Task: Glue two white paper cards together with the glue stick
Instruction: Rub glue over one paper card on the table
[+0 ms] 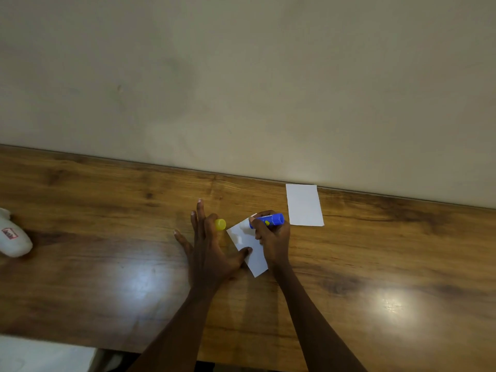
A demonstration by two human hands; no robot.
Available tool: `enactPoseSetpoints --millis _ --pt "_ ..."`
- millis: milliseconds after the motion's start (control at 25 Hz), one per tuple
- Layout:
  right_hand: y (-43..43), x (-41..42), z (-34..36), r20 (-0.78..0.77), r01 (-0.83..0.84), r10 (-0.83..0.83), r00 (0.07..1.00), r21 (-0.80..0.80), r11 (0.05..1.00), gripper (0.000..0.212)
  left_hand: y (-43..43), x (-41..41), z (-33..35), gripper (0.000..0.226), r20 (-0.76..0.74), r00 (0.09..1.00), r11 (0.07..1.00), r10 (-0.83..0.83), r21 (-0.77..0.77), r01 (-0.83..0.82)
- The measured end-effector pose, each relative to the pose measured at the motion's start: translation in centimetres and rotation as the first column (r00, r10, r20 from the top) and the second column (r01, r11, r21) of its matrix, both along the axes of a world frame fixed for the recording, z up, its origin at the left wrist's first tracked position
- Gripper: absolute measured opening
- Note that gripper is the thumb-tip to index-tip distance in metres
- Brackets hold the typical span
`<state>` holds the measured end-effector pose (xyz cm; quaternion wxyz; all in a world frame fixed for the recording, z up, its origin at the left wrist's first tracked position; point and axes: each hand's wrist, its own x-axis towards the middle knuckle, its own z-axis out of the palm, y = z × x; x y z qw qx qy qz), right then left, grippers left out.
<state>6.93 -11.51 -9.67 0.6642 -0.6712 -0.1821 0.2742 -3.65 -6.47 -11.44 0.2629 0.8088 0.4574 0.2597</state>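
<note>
The right hand [273, 237] covers the right edge of the near white card [248, 244], and its grip hides much of the blue glue stick [269, 220], whose label is too small to read. The stick's tip is blurred white against the card. The left hand [206, 248] hides part of the yellow cap [220, 224]. At nine o'clock, a white bottle [13, 237] is cut by the frame's edge, its red label unreadable. At seven o'clock, a pale blurred object [40, 353] is cropped below the table [107, 210].

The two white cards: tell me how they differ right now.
The near card lies turned at an angle; the far card sits nearly square by the wall. The near card is pinned by the left hand and touched by the glue stick in the right hand; the far card lies untouched. Both are plain white and flat.
</note>
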Motion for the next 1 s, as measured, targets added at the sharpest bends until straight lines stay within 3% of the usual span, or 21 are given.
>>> enactPoseSetpoints --millis 720,880,1000 --pt "0.3 0.2 0.1 0.045 -0.059 0.061 0.997 -0.052 0.997 0.019 -0.1 0.0 0.6 0.103 0.038 0.999 1.000 -0.013 -0.009 0.014" --pt "0.4 0.7 0.8 -0.073 -0.058 0.051 0.996 -0.093 0.994 0.022 -0.1 0.0 0.6 0.107 0.044 0.999 1.000 -0.011 -0.003 0.011" --pt "0.4 1.6 1.4 -0.279 -0.009 -0.015 0.960 -0.086 0.996 0.005 -0.1 0.0 0.5 0.107 0.048 0.999 1.000 -0.008 -0.001 0.008"
